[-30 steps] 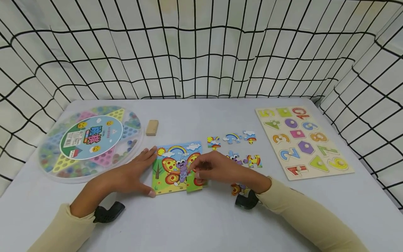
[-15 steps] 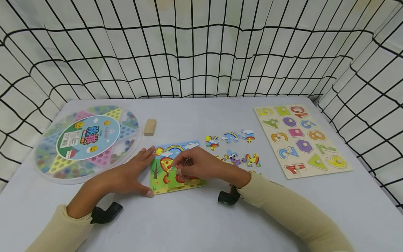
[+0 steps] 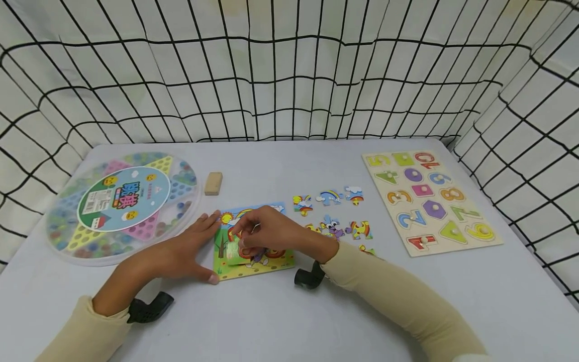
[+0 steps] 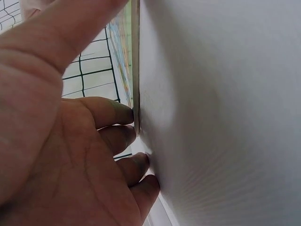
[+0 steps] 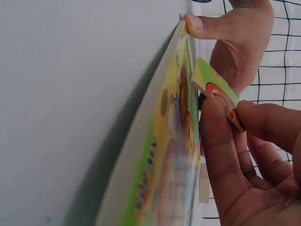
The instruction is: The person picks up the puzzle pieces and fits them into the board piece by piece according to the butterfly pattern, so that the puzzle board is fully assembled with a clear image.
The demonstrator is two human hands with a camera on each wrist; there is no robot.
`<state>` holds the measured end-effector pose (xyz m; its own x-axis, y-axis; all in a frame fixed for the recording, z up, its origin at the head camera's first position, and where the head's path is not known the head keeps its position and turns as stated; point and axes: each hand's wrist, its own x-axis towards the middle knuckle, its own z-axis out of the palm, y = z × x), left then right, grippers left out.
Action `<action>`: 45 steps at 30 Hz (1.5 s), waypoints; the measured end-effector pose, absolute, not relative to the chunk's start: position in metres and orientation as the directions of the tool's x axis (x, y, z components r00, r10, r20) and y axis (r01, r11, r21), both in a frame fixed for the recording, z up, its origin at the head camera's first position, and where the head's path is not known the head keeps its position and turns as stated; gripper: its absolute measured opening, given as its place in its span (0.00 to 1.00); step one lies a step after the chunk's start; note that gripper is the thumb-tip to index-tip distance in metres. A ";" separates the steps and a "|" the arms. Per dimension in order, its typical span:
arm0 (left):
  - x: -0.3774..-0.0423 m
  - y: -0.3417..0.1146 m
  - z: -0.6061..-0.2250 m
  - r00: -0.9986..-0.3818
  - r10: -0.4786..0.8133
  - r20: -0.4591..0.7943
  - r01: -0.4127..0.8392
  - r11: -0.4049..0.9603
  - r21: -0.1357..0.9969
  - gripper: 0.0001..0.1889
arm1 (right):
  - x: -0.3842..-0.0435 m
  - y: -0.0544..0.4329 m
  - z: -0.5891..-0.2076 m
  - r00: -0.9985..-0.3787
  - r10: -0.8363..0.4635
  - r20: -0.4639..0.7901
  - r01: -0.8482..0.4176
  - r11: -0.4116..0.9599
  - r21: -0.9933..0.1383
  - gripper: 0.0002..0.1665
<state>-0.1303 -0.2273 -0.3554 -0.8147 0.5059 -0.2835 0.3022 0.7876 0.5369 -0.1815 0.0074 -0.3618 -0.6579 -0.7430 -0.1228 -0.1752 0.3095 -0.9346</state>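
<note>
A butterfly picture puzzle board lies flat in front of the person. The left hand rests beside its left edge, thumb at the near corner and fingers spread toward the far one. In the left wrist view, fingertips meet the edge of the board. Above the board's left part, the right hand pinches a green and red puzzle piece between thumb and finger. That piece tilts close over the board's picture, which the right hand partly covers in the head view.
Several loose puzzle pieces lie right of the board, some behind the right forearm. A number peg board is at the far right. A round Chinese checkers set lies left, near a small wooden block. Black netting surrounds the table.
The right hand has moved left across the board with the puzzle piece, from its right side to its left part. The left hand has stayed at the board's edge.
</note>
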 end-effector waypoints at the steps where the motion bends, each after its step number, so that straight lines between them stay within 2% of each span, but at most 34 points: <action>1: -0.130 -0.228 -0.355 -0.814 0.506 -0.286 0.300 0.787 0.540 0.63 | -0.181 0.005 -0.363 -0.660 -0.739 -0.137 -0.166 0.322 -0.932 0.10; 5: -0.126 -0.232 -0.356 -0.812 0.507 -0.289 0.298 0.786 0.542 0.63 | -0.177 -0.005 -0.363 -0.670 -0.716 -0.195 -0.161 0.397 -0.904 0.09; 13: -0.128 -0.233 -0.357 -0.812 0.513 -0.279 0.303 0.779 0.549 0.64 | -0.174 -0.011 -0.358 -0.714 -0.676 -0.181 -0.350 0.569 -0.744 0.08; 24: -0.129 -0.231 -0.354 -0.810 0.523 -0.265 0.312 0.768 0.559 0.64 | -0.172 -0.018 -0.355 -0.703 -0.690 -0.170 -0.433 0.606 -0.668 0.12; 31: -0.131 -0.230 -0.355 -0.806 0.537 -0.249 0.322 0.751 0.576 0.64 | -0.172 -0.019 -0.352 -0.660 -0.738 -0.141 -0.522 0.586 -0.620 0.11; 36: -0.132 -0.230 -0.355 -0.807 0.538 -0.243 0.326 0.749 0.577 0.64 | -0.172 -0.020 -0.353 -0.661 -0.738 -0.138 -0.524 0.585 -0.619 0.09; 45: -0.134 -0.228 -0.359 -0.809 0.529 -0.255 0.316 0.758 0.571 0.64 | -0.169 -0.025 -0.357 -0.659 -0.739 -0.140 -0.572 0.614 -0.544 0.11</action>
